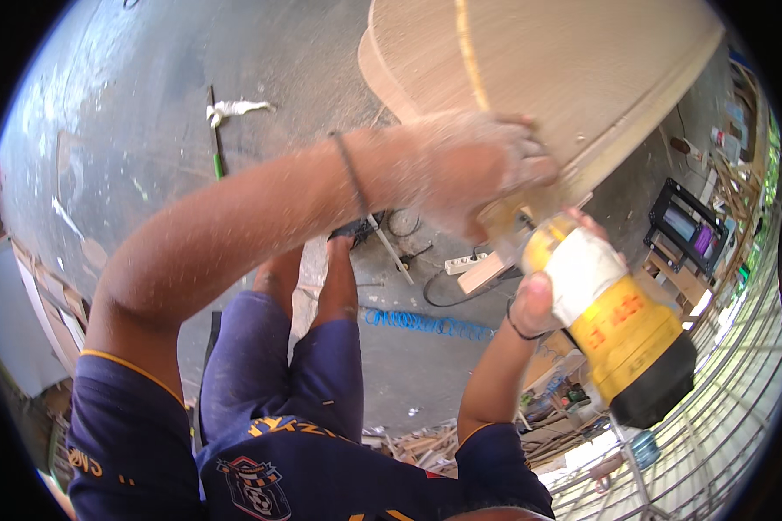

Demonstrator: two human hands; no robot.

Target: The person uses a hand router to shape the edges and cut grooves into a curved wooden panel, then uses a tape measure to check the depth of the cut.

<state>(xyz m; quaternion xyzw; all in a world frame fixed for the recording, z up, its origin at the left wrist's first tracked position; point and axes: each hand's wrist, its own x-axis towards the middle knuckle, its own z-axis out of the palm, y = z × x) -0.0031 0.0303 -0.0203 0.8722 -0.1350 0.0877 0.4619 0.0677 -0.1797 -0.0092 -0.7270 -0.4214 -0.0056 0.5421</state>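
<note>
A large curved wooden panel (565,61) with a rounded edge fills the top right. My left hand (465,169), dusted with sawdust, presses on its lower edge and grips it. My right hand (543,291) is wrapped around a yellow power tool (613,321) with a white band and a black end, held just under the panel's edge. The tool's working tip is hidden behind my left hand and the wood. A thin dark band sits on each wrist.
Below lies a grey concrete floor (174,113) with a green-handled stick (217,143), a white rag (235,108), a white power strip (465,260) with black cables and a blue coil (426,323). A black crate (686,221) and wood scraps stand at right, beside a metal grille (721,417).
</note>
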